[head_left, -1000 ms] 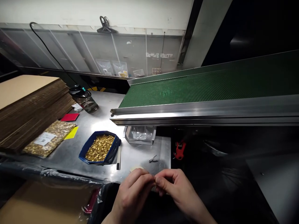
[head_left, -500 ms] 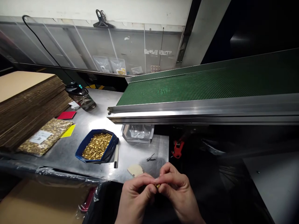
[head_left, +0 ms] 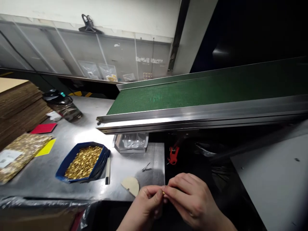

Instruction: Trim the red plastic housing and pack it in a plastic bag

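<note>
Together, both hands on brass piece

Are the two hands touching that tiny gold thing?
Touching. The head view shows the left hand and right hand meeting fingertip to fingertip, pinching the tiny gold piece between them.

My hands low at 6 o'clock: left hand and right hand fingertip to fingertip, small part pinched between. Table runs toward 9 o'clock. On it: tray of parts at 10, disc just beside left hand, bag and cardboard stack far at 9, jar behind tray. Conveyor spans 12 to 3, overhanging table.
</note>
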`<action>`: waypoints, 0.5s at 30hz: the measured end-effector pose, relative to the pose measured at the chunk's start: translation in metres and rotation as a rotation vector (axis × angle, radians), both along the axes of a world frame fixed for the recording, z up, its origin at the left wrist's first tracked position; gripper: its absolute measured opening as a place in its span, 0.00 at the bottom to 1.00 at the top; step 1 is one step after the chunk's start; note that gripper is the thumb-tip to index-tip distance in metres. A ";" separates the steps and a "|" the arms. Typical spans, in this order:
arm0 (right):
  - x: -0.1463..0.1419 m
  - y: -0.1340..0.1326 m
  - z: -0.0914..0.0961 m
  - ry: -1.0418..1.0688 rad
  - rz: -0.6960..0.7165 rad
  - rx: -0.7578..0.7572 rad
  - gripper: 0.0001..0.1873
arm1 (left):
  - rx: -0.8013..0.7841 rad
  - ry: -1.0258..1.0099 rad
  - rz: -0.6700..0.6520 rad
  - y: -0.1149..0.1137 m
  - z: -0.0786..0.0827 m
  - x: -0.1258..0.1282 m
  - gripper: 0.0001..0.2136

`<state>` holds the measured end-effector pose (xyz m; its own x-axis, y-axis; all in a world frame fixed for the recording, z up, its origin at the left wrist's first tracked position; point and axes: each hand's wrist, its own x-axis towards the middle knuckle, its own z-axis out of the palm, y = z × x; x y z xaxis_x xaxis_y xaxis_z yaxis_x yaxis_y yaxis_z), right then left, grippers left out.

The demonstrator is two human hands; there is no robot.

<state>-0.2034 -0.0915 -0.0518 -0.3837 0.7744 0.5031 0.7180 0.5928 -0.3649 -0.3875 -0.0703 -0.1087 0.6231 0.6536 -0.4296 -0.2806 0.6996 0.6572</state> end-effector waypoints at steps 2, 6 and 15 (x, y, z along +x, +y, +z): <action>0.010 -0.004 0.005 -0.121 -0.068 0.019 0.09 | -0.059 -0.107 -0.034 0.003 -0.007 0.022 0.24; 0.050 -0.031 0.036 -0.295 -0.299 0.038 0.10 | -0.014 -0.137 -0.187 0.005 -0.027 0.086 0.31; 0.214 -0.144 0.301 -0.131 -1.592 0.390 0.18 | 0.557 0.169 -0.529 -0.011 -0.059 0.205 0.32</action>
<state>0.0102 -0.2357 0.2489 0.5732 0.2494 0.7806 0.6699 -0.6911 -0.2712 -0.1824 -0.0809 -0.1680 0.8669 0.4354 -0.2427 0.1329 0.2673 0.9544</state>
